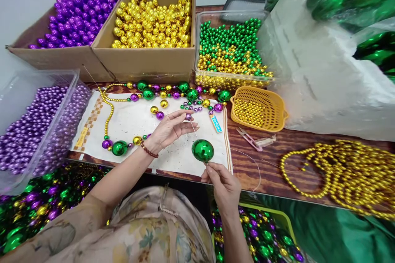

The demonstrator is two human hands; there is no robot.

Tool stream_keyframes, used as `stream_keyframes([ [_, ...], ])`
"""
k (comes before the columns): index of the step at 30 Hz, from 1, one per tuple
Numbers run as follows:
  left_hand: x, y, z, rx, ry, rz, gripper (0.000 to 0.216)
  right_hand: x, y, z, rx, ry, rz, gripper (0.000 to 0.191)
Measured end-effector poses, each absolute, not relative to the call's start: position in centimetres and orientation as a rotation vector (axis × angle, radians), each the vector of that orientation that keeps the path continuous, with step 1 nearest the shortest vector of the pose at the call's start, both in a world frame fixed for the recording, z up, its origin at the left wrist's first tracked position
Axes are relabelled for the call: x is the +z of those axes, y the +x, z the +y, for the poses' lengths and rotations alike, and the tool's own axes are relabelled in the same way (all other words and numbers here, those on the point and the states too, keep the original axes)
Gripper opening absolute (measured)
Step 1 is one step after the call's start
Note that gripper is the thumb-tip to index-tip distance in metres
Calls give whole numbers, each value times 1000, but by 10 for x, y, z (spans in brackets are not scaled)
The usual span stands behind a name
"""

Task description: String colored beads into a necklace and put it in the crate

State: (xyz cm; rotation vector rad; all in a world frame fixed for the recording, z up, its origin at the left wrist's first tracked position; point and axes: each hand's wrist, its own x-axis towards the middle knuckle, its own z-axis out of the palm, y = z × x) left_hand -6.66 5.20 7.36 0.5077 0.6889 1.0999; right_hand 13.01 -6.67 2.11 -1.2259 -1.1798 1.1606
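My left hand [169, 128] hovers over a white cloth [138, 123], its fingertips pinched on a small purple bead at the upper end of a thin needle [194, 131]. A large shiny green ball [203, 150] is threaded on that needle. My right hand [222, 184] pinches the needle's lower end just below the green ball. A partly strung necklace [148, 93] of gold, purple and green beads curves across the cloth, ending near my left wrist.
Cardboard boxes of purple balls [77, 16] and gold balls [154, 16] stand at the back, beside a clear bin of green and gold beads [230, 49]. A bin of purple beads [33, 127] sits left, a yellow basket [259, 109] and gold strands [345, 174] right.
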Motion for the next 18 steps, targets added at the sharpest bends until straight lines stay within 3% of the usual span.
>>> stream_keyframes([
  [18, 69, -75, 56, 1084, 632, 791, 27, 22, 107, -56, 1396, -1290, -801, 27],
])
